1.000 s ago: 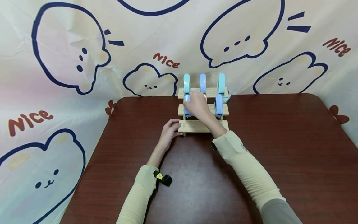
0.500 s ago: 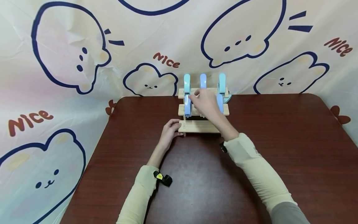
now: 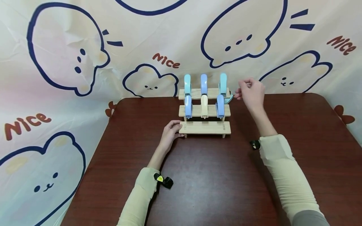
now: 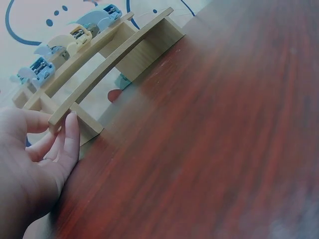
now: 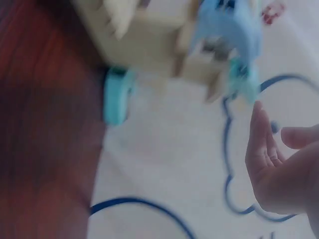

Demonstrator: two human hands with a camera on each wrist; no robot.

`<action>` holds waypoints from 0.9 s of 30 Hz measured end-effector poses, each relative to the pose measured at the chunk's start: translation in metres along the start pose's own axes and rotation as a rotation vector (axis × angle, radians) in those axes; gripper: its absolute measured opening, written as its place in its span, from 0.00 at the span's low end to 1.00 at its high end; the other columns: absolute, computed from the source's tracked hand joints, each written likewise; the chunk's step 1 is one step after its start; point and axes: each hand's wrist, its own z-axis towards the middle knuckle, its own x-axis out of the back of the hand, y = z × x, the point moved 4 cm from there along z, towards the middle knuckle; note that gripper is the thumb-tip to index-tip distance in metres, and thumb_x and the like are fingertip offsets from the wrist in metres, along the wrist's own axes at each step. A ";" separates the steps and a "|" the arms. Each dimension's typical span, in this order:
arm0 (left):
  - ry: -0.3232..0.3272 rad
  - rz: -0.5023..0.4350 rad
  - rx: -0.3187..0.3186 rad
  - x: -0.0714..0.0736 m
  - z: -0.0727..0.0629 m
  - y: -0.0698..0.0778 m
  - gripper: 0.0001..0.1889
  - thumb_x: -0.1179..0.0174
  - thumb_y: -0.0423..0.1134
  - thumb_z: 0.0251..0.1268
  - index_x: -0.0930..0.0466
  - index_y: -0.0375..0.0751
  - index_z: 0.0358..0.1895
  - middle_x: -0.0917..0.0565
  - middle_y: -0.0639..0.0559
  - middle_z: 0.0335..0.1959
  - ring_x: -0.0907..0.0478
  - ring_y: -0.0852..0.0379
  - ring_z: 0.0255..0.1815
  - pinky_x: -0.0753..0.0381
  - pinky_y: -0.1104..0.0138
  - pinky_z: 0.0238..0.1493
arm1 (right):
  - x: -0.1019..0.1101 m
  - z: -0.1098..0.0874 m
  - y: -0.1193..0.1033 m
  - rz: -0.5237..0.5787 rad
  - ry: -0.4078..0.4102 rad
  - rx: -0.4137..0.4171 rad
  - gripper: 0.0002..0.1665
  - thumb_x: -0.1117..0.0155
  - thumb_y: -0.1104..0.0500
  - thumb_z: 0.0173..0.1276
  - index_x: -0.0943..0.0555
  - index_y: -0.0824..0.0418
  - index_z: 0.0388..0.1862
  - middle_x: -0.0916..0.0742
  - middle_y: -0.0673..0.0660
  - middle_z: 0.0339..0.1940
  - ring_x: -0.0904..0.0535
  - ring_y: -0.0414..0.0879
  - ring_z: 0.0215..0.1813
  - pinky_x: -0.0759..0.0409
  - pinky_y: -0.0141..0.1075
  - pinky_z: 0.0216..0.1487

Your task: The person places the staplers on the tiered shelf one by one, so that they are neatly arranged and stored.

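A three-tier wooden rack [image 3: 205, 127] stands at the far side of the table. My left hand [image 3: 168, 135] pinches the left end of its lowest board, thumb and fingers on either side in the left wrist view. Clipped on the middle tier are a blue clip [image 3: 188, 106], a cream clip [image 3: 204, 106] and another blue clip [image 3: 220, 106]. The top tier carries a teal clip [image 3: 187, 84], a periwinkle clip [image 3: 204, 84] and a second teal clip [image 3: 223, 83]. Right of the rack hovers my right hand [image 3: 252, 95], fingers loosely bent, holding nothing visible.
Behind the rack's right end a loose teal clip [image 5: 115, 97] lies on the dark wood table [image 3: 198, 182], near my right fingertips in the head view. A printed cloth backdrop [image 3: 113, 72] rises along the table's back edge.
My right hand has left the middle tier and moved right, past the rack's end. The cream clip it had covered now shows. My left hand stays at the lowest board.
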 end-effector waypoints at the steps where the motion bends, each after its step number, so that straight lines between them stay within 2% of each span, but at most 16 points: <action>1: 0.003 0.001 0.001 0.001 0.000 0.000 0.15 0.44 0.32 0.78 0.24 0.30 0.61 0.22 0.46 0.47 0.22 0.55 0.42 0.13 0.67 0.38 | 0.003 0.002 0.006 -0.019 -0.003 -0.007 0.15 0.43 0.58 0.80 0.20 0.72 0.49 0.14 0.47 0.21 0.17 0.36 0.20 0.14 0.29 0.28; 4: 0.008 0.002 -0.002 0.003 -0.001 0.000 0.15 0.44 0.32 0.78 0.24 0.30 0.61 0.22 0.46 0.48 0.22 0.55 0.41 0.14 0.67 0.37 | 0.006 0.009 0.024 -0.089 -0.030 -0.004 0.14 0.43 0.61 0.79 0.19 0.73 0.47 0.13 0.50 0.22 0.17 0.36 0.20 0.15 0.27 0.27; 7: 0.007 0.006 -0.005 0.004 -0.002 -0.001 0.15 0.44 0.33 0.78 0.24 0.30 0.61 0.23 0.46 0.48 0.23 0.55 0.41 0.14 0.67 0.37 | 0.003 0.015 0.042 -0.179 -0.073 0.015 0.15 0.44 0.63 0.78 0.17 0.75 0.45 0.11 0.61 0.27 0.15 0.40 0.23 0.17 0.24 0.25; 9: 0.000 0.005 -0.005 0.003 -0.001 -0.002 0.16 0.44 0.33 0.78 0.25 0.30 0.62 0.23 0.46 0.48 0.23 0.55 0.41 0.14 0.67 0.38 | -0.002 0.018 0.054 -0.255 -0.106 0.033 0.15 0.44 0.63 0.78 0.16 0.75 0.46 0.11 0.67 0.32 0.13 0.46 0.27 0.18 0.25 0.26; 11: -0.005 0.002 -0.005 0.002 -0.001 -0.003 0.16 0.44 0.33 0.78 0.25 0.30 0.62 0.23 0.45 0.48 0.23 0.55 0.41 0.14 0.67 0.38 | -0.007 0.021 0.065 -0.333 -0.149 0.040 0.16 0.44 0.62 0.79 0.16 0.75 0.49 0.12 0.71 0.38 0.13 0.54 0.34 0.17 0.30 0.31; 13: -0.004 0.002 -0.005 0.000 -0.001 -0.004 0.16 0.44 0.33 0.78 0.25 0.30 0.62 0.22 0.45 0.48 0.22 0.55 0.42 0.14 0.67 0.38 | -0.013 0.025 0.075 -0.410 -0.223 0.053 0.17 0.44 0.62 0.79 0.18 0.75 0.55 0.13 0.73 0.47 0.15 0.61 0.44 0.17 0.40 0.40; 16: 0.003 0.000 -0.005 -0.001 -0.001 -0.004 0.15 0.44 0.33 0.78 0.24 0.30 0.62 0.22 0.45 0.47 0.22 0.55 0.41 0.14 0.67 0.37 | -0.024 0.029 0.086 -0.480 -0.396 0.060 0.22 0.45 0.66 0.79 0.27 0.76 0.67 0.19 0.76 0.60 0.22 0.67 0.58 0.21 0.54 0.53; 19: -0.005 -0.004 -0.001 -0.002 -0.001 -0.004 0.16 0.44 0.33 0.78 0.25 0.29 0.62 0.22 0.45 0.46 0.22 0.55 0.40 0.14 0.67 0.38 | -0.032 0.030 0.093 -0.558 -0.563 0.057 0.29 0.49 0.68 0.80 0.37 0.76 0.76 0.26 0.79 0.68 0.26 0.69 0.60 0.26 0.59 0.56; 20: -0.009 -0.004 0.000 -0.003 -0.001 -0.004 0.16 0.44 0.33 0.78 0.25 0.29 0.62 0.22 0.45 0.46 0.22 0.55 0.40 0.14 0.67 0.38 | -0.033 0.030 0.094 -0.582 -0.597 0.057 0.29 0.50 0.69 0.80 0.39 0.76 0.76 0.26 0.79 0.67 0.26 0.68 0.58 0.26 0.58 0.54; 22: -0.014 -0.003 0.000 -0.002 -0.001 -0.003 0.16 0.44 0.32 0.78 0.25 0.29 0.62 0.22 0.45 0.46 0.22 0.54 0.40 0.14 0.66 0.38 | -0.034 0.030 0.092 -0.652 -0.609 0.080 0.27 0.50 0.68 0.79 0.35 0.77 0.73 0.24 0.79 0.64 0.24 0.67 0.53 0.25 0.56 0.50; 25: -0.009 0.004 -0.008 -0.001 -0.001 -0.001 0.16 0.44 0.33 0.78 0.25 0.29 0.62 0.22 0.45 0.46 0.22 0.55 0.40 0.14 0.67 0.38 | -0.033 0.031 0.084 -0.765 -0.553 0.140 0.19 0.45 0.65 0.78 0.25 0.77 0.61 0.17 0.75 0.49 0.21 0.64 0.43 0.21 0.55 0.43; 27: -0.001 0.002 -0.016 0.001 0.000 0.000 0.15 0.44 0.32 0.78 0.24 0.29 0.61 0.22 0.45 0.46 0.22 0.55 0.40 0.14 0.67 0.37 | -0.032 0.031 0.079 -0.815 -0.511 0.177 0.18 0.40 0.64 0.76 0.23 0.76 0.56 0.16 0.74 0.45 0.19 0.65 0.42 0.19 0.56 0.42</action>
